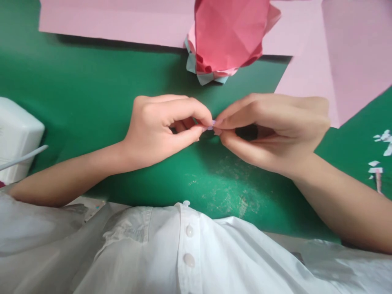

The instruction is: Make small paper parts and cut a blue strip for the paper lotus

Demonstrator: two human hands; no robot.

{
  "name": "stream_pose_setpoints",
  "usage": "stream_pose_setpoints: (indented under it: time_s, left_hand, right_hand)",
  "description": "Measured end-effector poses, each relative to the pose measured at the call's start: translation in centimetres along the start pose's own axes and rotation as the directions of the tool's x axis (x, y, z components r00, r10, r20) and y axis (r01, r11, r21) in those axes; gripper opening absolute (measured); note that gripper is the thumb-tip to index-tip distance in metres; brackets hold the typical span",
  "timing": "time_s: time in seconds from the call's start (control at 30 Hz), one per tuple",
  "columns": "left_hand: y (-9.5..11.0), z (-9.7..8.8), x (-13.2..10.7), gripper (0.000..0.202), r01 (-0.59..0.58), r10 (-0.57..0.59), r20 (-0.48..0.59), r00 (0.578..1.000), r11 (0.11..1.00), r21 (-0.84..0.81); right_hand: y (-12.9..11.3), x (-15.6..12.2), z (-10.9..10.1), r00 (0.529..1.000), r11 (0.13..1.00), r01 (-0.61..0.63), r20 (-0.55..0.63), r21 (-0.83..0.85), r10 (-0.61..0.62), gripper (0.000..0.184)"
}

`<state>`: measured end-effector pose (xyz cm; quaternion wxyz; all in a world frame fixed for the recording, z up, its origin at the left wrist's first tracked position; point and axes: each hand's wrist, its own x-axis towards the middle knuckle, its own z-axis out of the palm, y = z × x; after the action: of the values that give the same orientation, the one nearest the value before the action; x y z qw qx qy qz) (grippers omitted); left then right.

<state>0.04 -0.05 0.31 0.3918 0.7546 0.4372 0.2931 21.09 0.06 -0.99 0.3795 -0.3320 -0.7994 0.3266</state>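
Observation:
Thumb and fingertips of my left hand (165, 126) pinch one side of a tiny pale purple piece (210, 127), which looks like paper. The opposite side is pinched by my right hand (275, 128), so the fingertips of both hands nearly meet around it. Most of the piece is hidden by the fingers, and its shape cannot be made out. Just beyond my hands stands a folded paper flower (229, 36), red-pink with pale pink and light blue points at its base. Neither hand touches it.
Pink paper sheets (122, 22) lie along the far side of the green table (92, 81), under the flower and to the right. A white box-shaped object (21, 130) with a grey cord (27, 156) is at the left. Small white scraps (376, 169) lie at the right edge.

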Motion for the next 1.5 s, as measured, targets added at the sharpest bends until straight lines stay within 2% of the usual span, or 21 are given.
stream_pose_setpoints:
  time_s: [0.13,0.4,0.6,0.8,0.87,1.03,1.13,1.2,1.37,1.5]
  left_hand:
    - [0.06,-0.02,0.15,0.01,0.003,-0.003,0.008,1.0,1.0,-0.004]
    - [-0.04,-0.35,0.36,0.007,0.066,-0.062,0.074,0.995,0.996,-0.057]
    - [0.06,-0.23,0.3,0.006,0.069,-0.06,0.057,0.997,0.984,-0.167]
    - [-0.11,-0.24,0.27,0.006,0.108,-0.099,0.064,0.993,0.982,-0.154]
    - [-0.19,-0.25,0.27,0.006,0.103,-0.095,0.06,0.994,0.983,-0.15]
    - [-0.26,-0.17,0.18,0.004,0.029,-0.027,0.019,0.999,0.993,-0.117]
    - [-0.13,-0.11,0.12,0.006,-0.02,0.02,-0.011,1.0,0.997,-0.079]
    - [0.02,-0.1,0.13,0.006,-0.006,0.005,-0.019,1.0,0.996,-0.084]
    - [0.23,-0.17,0.28,0.007,0.079,-0.077,0.016,0.997,0.983,-0.166]
    - [0.15,-0.14,0.3,0.006,0.105,-0.103,0.021,0.994,0.968,-0.228]
  right_hand:
    - [0.1,-0.03,-0.22,0.997,0.998,0.047,0.068,-0.051,-0.044,0.02]
    - [0.13,-0.26,-0.15,0.993,0.987,0.083,0.09,-0.135,-0.071,0.019]
    - [0.26,-0.32,-0.12,0.994,0.987,0.109,0.035,-0.117,-0.106,0.021]
    - [0.13,-0.37,0.02,0.991,0.976,0.13,0.036,-0.174,-0.126,0.018]
    - [0.01,-0.31,0.1,0.995,0.985,0.094,0.027,-0.141,-0.091,0.019]
    - [-0.44,-0.21,0.33,0.993,0.992,-0.121,0.015,0.022,0.12,0.015]
    - [-0.56,-0.22,0.4,0.987,0.986,-0.159,0.007,0.054,0.158,0.016]
    - [-0.51,-0.22,0.38,0.991,0.991,-0.132,-0.014,0.038,0.132,0.017]
    - [-0.38,-0.2,0.22,0.995,0.989,0.051,-0.076,-0.136,-0.062,0.022]
    - [-0.53,-0.38,0.43,0.987,0.961,0.127,-0.063,-0.246,-0.146,0.022]
